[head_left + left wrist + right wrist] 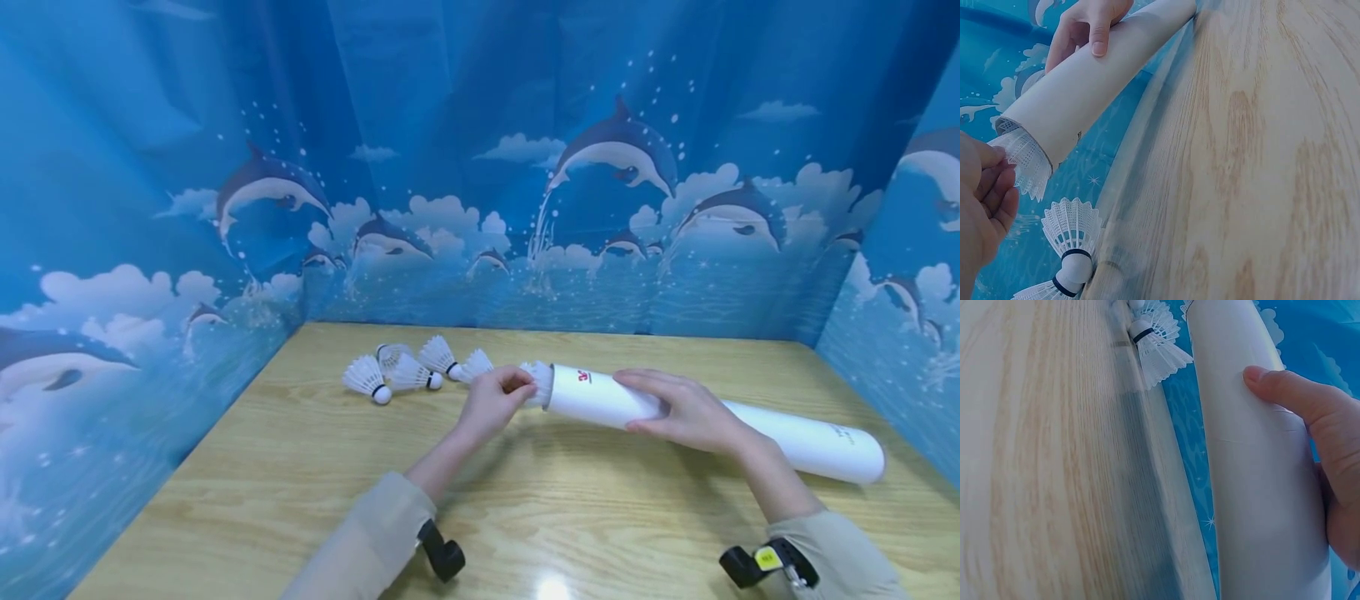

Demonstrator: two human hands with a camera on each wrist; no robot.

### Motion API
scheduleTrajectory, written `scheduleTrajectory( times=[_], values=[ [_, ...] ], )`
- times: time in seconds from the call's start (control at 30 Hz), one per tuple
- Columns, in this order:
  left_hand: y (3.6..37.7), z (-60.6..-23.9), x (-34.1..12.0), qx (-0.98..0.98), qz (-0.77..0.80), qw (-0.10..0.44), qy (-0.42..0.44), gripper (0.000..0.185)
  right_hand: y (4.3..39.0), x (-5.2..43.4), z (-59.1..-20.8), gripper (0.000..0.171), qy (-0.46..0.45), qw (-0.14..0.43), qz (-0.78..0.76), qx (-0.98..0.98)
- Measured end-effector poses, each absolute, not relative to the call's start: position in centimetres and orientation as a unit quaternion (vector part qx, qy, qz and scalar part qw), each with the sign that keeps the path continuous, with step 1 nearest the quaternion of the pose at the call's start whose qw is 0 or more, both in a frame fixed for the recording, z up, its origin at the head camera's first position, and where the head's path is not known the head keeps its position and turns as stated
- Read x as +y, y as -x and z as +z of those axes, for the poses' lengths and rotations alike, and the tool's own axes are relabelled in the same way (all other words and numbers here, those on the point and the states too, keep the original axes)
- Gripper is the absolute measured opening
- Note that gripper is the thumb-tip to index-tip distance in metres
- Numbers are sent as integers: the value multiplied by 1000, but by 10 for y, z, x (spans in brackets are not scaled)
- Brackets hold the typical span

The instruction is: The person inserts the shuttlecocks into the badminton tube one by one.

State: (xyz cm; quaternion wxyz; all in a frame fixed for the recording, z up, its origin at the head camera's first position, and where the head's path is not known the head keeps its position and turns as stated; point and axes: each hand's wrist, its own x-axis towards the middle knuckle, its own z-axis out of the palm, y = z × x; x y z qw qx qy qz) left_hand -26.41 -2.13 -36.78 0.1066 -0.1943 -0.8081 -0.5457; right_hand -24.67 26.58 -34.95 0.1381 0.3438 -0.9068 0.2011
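Delicately, the left hand (491,404) pinches the skirt of a white shuttlecock (536,383) between its thumb and fingers, right at the mouth of a long white tube (795,437). The right hand (686,412) grips that tube around its body, thumb on one side and fingers on the other.

The shuttlecock is partly inside the tube, skirt outward; its cork is out of sight in every view. The head view half covers the skirt with the left hand, while the left wrist view shows its netted edge fanning past the rim. The right wrist view hardly shows the skirt, but gives the right thumb lying flat along the tube. Only the head view shows the tube's full length, slanting over the right half of the table (300,500), with a red mark (583,377) near the mouth.

Beyond the left hand, five loose shuttlecocks (367,379) lie clustered on the table, the nearest partly hidden behind the hand. The left wrist view shows a black band round the cork end of one.

Further out, the head view alone takes in both pale sleeves (367,542) and the wide blue curtain (465,108) printed with leaping dolphins.
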Motion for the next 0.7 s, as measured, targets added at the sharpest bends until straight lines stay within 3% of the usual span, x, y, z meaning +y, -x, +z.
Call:
scheduleTrajectory(
  times=[0.7],
  values=[
    [260, -364, -13, -835, -490, 98, 230, 11, 250, 264, -351, 64, -347, 142, 199, -906]
  ],
)
